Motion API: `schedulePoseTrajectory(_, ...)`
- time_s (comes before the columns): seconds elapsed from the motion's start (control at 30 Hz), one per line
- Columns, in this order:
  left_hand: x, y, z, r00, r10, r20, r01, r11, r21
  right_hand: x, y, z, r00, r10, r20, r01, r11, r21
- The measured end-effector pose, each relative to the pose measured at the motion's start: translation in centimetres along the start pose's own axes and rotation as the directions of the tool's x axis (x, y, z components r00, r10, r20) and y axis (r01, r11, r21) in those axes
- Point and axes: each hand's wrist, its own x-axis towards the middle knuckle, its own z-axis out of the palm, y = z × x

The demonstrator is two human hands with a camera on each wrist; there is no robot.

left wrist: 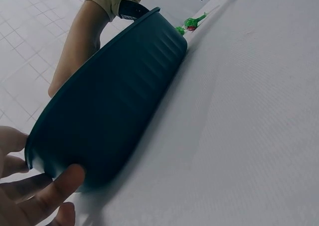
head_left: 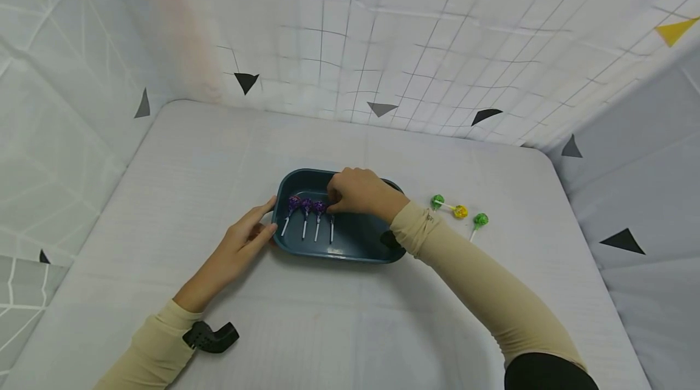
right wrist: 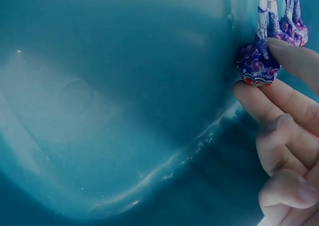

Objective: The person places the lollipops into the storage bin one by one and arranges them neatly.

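In the head view, the person's left grip [head_left: 239, 245] rests unclenched against one end of a dark teal, rounded-rectangular plastic tray [head_left: 361, 241] on the white-covered bench [head_left: 306, 329]; the right grip [head_left: 361, 193] is inside it, beside three round purple-wrapped lollipops [head_left: 307, 206] on white sticks. Two green-wrapped lollipops [head_left: 480, 220] and a yellow-wrapped one [head_left: 460, 212] lie right of the tray. In the left wrist view, I see fingers [left wrist: 67, 181] touching its outer wall. In the right wrist view, thumb and fingers pinch a fourth purple-wrapped lollipop [right wrist: 256, 64], inside the tray

Soft light, faint shadows on the white counter [head_left: 328, 323]; wrist views dimmer, the right showing glare inside the tray [right wrist: 134, 96].
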Motion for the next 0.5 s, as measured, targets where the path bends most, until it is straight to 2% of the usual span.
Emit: schedulePoseTrajectory(0.5,0.01,-0.04,-0.01,1.000,0.011,-0.002,-0.011,1.000,0.000,0.01,0.05,0.19,1.000,-0.009,-0.007,0.009,1.000,-0.005)
